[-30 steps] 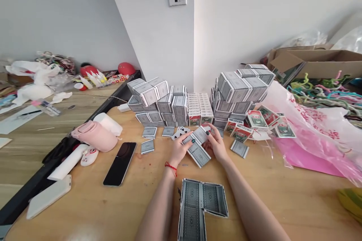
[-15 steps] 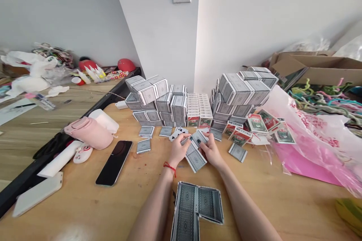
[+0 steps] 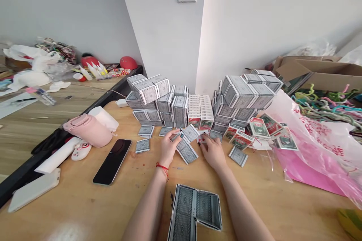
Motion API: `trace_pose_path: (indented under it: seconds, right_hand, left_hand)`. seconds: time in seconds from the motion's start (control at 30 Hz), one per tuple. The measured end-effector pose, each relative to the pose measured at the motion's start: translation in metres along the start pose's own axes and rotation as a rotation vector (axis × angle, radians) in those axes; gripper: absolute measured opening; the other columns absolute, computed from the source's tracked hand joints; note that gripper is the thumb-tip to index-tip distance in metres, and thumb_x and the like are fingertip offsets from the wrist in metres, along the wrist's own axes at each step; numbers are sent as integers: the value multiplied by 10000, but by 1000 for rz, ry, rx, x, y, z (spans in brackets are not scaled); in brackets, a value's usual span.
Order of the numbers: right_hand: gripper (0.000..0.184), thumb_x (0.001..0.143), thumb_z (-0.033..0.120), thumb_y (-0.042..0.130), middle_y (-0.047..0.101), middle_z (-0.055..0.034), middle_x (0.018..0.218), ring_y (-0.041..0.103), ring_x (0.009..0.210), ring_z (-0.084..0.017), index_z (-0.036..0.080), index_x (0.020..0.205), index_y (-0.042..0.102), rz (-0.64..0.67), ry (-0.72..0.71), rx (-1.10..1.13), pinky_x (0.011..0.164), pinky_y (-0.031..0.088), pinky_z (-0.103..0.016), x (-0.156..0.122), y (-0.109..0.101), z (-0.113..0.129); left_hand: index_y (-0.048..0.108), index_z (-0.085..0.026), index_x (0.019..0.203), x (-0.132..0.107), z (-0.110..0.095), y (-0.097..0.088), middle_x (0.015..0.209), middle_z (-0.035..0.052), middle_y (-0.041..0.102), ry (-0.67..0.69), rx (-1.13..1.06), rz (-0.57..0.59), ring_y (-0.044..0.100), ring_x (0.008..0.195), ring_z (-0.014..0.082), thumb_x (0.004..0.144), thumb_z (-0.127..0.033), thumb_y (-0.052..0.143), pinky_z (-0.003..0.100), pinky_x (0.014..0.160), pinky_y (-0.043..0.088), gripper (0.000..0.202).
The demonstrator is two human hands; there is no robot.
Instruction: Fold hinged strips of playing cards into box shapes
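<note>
The left hand (image 3: 169, 151) pinched joined playing cards (image 3: 187, 153), their lower length slanting from the table (image 3: 124, 207)'s left edge; just rightward, a face-up red-suited card (image 3: 201, 139) lay at the right hand (image 3: 214, 153), its grip unclear.

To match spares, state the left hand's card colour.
Patterned grey cards; best seen in the head view.

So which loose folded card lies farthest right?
The loose card in front of the red-and-green card boxes, right of the right hand; the others lie farther left.
</note>
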State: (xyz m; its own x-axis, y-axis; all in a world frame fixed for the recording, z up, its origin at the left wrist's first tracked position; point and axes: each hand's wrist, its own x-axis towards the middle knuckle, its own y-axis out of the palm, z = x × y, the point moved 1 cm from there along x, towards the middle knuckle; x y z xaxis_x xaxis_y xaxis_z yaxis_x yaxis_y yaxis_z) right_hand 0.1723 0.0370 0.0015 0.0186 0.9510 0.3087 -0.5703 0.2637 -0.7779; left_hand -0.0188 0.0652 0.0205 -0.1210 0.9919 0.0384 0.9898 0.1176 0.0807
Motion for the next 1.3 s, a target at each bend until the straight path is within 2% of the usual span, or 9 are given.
trace_pose_path:
  seconds: [0.1, 0.27, 0.4, 0.7, 0.87, 0.97, 1.03, 1.17, 1.3]
  right_hand:
    - [331, 821, 353, 473, 651, -90, 992, 481, 939, -264, 194, 1084, 595, -7, -11, -13, 789, 393, -381, -2, 1, 3]
    - [566, 698, 441, 604, 505, -104, 1270, 441, 1035, -301, 211, 1208, 515, 21, -41, -79, 849, 336, -439, -3, 1, 2]
    - [578, 710, 461, 580, 552, -105, 1216, 442, 1021, -302, 185, 1212, 504, 39, -8, -78, 849, 325, -433, -3, -1, 3]
    - [632, 677, 467, 591, 544, -147, 1199, 376, 1111, -342, 145, 1209, 476, -92, 80, -147, 873, 295, -474, -5, 3, 10]
    - [536, 684, 433, 582, 603, -171, 1088, 426, 1098, -334, 125, 1121, 537, -98, 73, -199, 859, 335, -444, -6, -1, 14]
    - [365, 714, 368, 541, 653, -130, 997, 545, 955, -286, 168, 1013, 605, -118, 61, -152, 784, 390, -372, -8, 0, 15]
    - [274, 766, 337, 477, 683, -94, 887, 601, 764, -228, 201, 938, 640, -178, 86, -66, 688, 413, -320, -10, 2, 13]
    - [339, 822, 379, 402, 682, -100, 777, 597, 630, -203, 185, 952, 648, -391, 157, 94, 632, 417, -303, -13, 0, 5]
    - [405, 817, 474, 403, 636, -69, 666, 549, 522, -173, 156, 935, 624, -543, 382, 325, 551, 412, -280, -12, -8, -5]
  left_hand:
    - [605, -170, 1007, 4, 3, -3, 1031, 80, 648, -10, -14, -56, 596, 942, 190, 661, -272, 645, 296, 780, 470, 363]
    - [636, -161, 964, 6, 6, -4, 1047, 87, 648, 37, 60, -65, 585, 985, 195, 678, -264, 626, 306, 838, 448, 304]
    - [644, -172, 965, 6, 6, -4, 1040, 83, 652, 53, 107, -40, 587, 982, 194, 683, -252, 623, 315, 858, 438, 293]
    - [669, -180, 904, 6, 7, -3, 1009, 73, 665, 58, 135, -14, 583, 990, 195, 681, -249, 623, 326, 891, 420, 238]
    - [626, -171, 994, 7, 10, -2, 1039, 89, 649, 11, 27, -18, 589, 971, 195, 665, -272, 646, 309, 821, 453, 344]
    - [636, -159, 919, 7, 10, -2, 992, 84, 660, 9, 44, -55, 592, 956, 196, 653, -294, 654, 308, 820, 446, 299]
    - [642, -158, 867, 7, 8, -2, 957, 75, 668, 19, 68, -73, 594, 937, 193, 649, -307, 654, 306, 823, 439, 264]
    - [645, -161, 830, 7, 4, -2, 917, 65, 671, 36, 96, -64, 598, 894, 191, 646, -302, 648, 309, 806, 439, 232]
    - [650, -165, 820, 7, 3, -2, 912, 63, 669, 70, 163, -23, 586, 926, 200, 651, -269, 634, 337, 866, 410, 199]
